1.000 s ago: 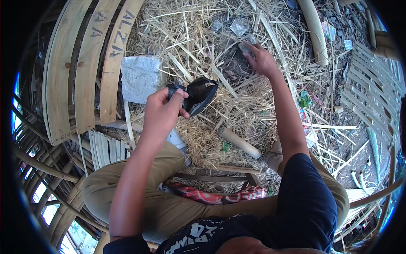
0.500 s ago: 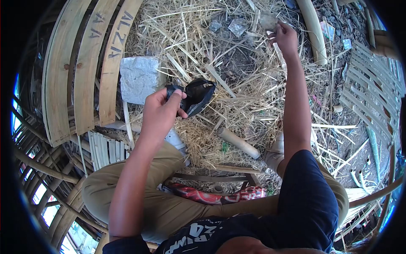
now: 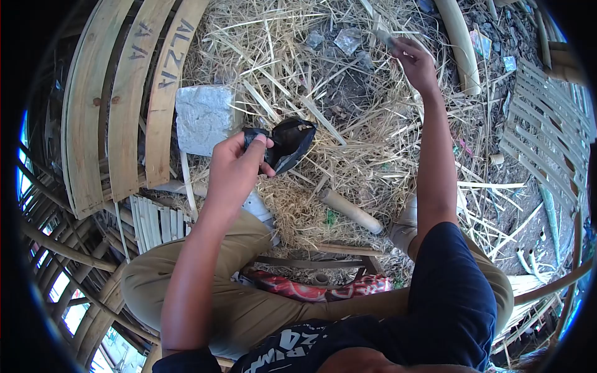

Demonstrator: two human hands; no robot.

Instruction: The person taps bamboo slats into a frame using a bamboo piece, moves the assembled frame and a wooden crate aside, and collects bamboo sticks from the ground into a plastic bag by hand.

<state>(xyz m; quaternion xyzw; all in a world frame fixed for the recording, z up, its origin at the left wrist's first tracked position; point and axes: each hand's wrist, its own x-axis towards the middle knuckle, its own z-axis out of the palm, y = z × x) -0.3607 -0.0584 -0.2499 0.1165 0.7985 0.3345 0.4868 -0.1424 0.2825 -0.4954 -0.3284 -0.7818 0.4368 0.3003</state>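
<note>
My left hand (image 3: 242, 155) grips the edge of a black plastic bag (image 3: 293, 144), whose mouth gapes toward the right. Up and to the right, my right hand (image 3: 415, 61) is closed on a small clear plastic piece (image 3: 390, 42) at its fingertips, over the straw. Left of that hand, a crumpled clear plastic wrapper (image 3: 348, 41) lies on the dry straw (image 3: 367, 155). A pale stone block (image 3: 205, 120) sits just left of the bag.
Curved wooden slats (image 3: 127, 99) stand at the left. A short bamboo piece (image 3: 352, 211) lies near my feet, and a thick bamboo pole (image 3: 459, 46) at the upper right. A woven bamboo panel (image 3: 547, 137) is at the far right.
My right hand has moved up and right from the dark patch of ground, lifting the plastic piece, and its fingers have turned leftward. My left hand keeps the bag almost where it was.
</note>
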